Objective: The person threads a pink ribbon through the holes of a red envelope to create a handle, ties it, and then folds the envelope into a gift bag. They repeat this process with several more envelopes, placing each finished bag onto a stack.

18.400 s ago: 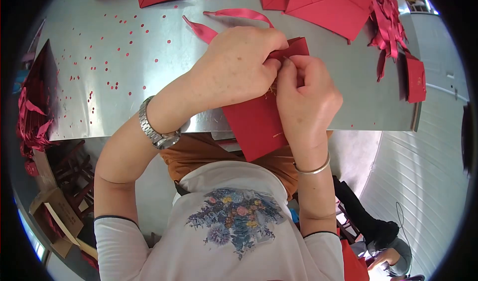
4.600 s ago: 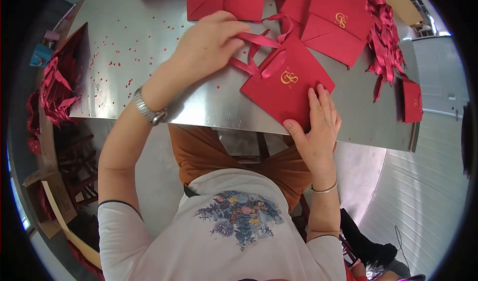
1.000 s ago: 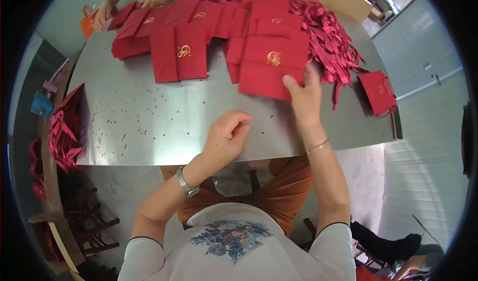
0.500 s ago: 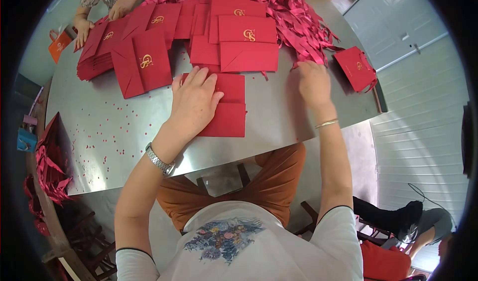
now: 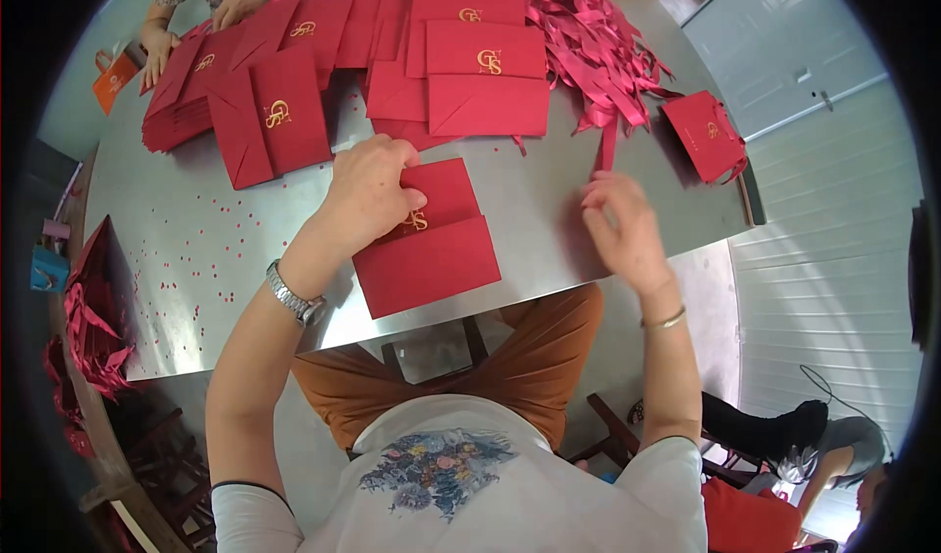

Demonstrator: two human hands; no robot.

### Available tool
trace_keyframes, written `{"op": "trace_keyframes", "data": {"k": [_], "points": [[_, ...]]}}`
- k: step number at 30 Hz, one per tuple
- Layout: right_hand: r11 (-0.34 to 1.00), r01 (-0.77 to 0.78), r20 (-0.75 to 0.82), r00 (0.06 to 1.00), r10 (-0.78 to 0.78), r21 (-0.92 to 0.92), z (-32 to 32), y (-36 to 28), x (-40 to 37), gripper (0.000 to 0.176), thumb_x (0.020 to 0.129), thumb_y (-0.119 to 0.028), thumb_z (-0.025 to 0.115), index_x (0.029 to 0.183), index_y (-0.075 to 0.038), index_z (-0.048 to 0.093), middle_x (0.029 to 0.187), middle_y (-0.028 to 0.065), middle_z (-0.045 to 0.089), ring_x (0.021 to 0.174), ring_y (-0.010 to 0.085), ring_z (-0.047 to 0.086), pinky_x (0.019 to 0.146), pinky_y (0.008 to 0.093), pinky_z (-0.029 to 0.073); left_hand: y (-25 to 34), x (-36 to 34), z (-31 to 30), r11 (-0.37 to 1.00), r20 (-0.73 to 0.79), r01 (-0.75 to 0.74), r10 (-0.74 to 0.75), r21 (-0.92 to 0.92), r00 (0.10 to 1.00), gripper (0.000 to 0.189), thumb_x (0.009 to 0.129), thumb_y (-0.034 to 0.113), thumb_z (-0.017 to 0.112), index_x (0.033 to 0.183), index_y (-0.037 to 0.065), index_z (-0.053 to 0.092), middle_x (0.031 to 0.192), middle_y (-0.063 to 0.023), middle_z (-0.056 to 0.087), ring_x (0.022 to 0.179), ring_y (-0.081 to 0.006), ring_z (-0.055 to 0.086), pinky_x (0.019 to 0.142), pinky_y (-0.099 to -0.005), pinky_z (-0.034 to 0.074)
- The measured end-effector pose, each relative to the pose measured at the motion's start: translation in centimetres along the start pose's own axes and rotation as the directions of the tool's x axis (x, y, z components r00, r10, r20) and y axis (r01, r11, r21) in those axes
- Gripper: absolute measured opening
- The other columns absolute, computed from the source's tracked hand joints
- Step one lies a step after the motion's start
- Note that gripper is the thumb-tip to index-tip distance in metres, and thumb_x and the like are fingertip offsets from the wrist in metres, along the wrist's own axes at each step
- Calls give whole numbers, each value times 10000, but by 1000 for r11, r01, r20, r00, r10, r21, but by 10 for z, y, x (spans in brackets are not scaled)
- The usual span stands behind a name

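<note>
My left hand grips the top left edge of a flat red paper bag, its thumb on the front beside a gold logo. The bag lies tilted near the table's front edge, with its lower part folded up. On the right, my right hand pinches the end of a pink ribbon, which stretches down from a tangled heap of ribbons. Behind the bag are overlapping stacks of flat red bags with gold logos.
A finished-looking red bag with ribbon handles lies at the table's right edge. More red bags spread at the left, where another person's hand rests. Small red dots are scattered over the metal table.
My left hand has drawn the bag towards me and turned it slightly. My right hand has moved back from the heap, pulling a ribbon out with it.
</note>
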State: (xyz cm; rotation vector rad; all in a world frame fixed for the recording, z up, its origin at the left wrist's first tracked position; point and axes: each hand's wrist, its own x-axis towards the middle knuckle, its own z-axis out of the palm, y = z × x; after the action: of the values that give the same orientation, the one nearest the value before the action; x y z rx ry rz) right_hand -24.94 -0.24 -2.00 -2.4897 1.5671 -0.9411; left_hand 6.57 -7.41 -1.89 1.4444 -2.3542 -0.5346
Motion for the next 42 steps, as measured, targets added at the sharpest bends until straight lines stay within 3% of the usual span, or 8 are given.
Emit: {"op": "trace_keyframes", "data": {"k": [2,4,6,18,27,34,39,42], "points": [[932,-106,-9,993,116,347,20,-35,-5,89,849,-8,600,933,-27,576,842,113,615,847,296,627,757,373,503,0,-4,1,998,-24,11,-13,-65,1000,303,725,127,744,964,-1,611,938,-163,610,939,-355,587,806,-437,451],[891,-179,69,984,165,417,35,-62,0,72,897,-9,567,963,-14,541,822,118,608,759,260,625,690,323,505,2,-8,3,992,-81,12,-22,-122,996,341,698,79,757,953,-2,547,919,-176,606,872,-349,594,760,-419,466],[682,-205,21,963,268,702,55,-86,11,70,923,-1,536,991,-12,524,794,124,603,691,232,615,666,315,503,5,-13,1,981,-45,48,-58,-189,997,361,699,68,746,955,-17,506,902,-193,599,858,-358,590,758,-413,464],[906,-155,-146,963,228,393,102,-130,35,62,851,-10,640,905,-8,610,848,143,643,761,310,630,665,373,511,2,-39,-18,624,305,395,-252,-674,918,253,795,-1,669,1046,-18,646,904,-63,677,807,-117,625,736,-267,513],[940,-128,-172,967,189,318,94,-142,44,75,815,-21,693,877,-22,651,809,111,670,710,263,653,628,338,525,-1,-50,-19,682,112,223,-203,-697,973,186,807,-14,660,992,-27,663,869,-49,681,773,-106,622,709,-258,513],[941,-105,-162,973,164,321,97,-142,53,92,789,-13,718,859,-18,658,796,112,671,677,238,651,610,319,522,-2,-52,-12,674,57,198,-225,-712,973,229,770,40,629,981,-33,681,821,-160,695,750,-223,667,697,-324,519],[728,-418,114,896,429,543,91,-139,62,158,800,-22,690,949,-5,637,779,106,674,672,218,649,635,307,516,-2,-53,-6,749,-22,134,-195,-649,981,243,768,52,608,989,-19,681,871,-202,690,815,-312,676,741,-374,526],[763,-502,237,865,443,407,83,-141,71,207,797,-29,673,996,-7,623,764,103,674,658,224,642,644,324,518,1,-54,-1,834,-88,103,-179,-543,980,225,778,-1,618,998,-25,662,902,-140,699,815,-207,673,741,-303,521]]}}
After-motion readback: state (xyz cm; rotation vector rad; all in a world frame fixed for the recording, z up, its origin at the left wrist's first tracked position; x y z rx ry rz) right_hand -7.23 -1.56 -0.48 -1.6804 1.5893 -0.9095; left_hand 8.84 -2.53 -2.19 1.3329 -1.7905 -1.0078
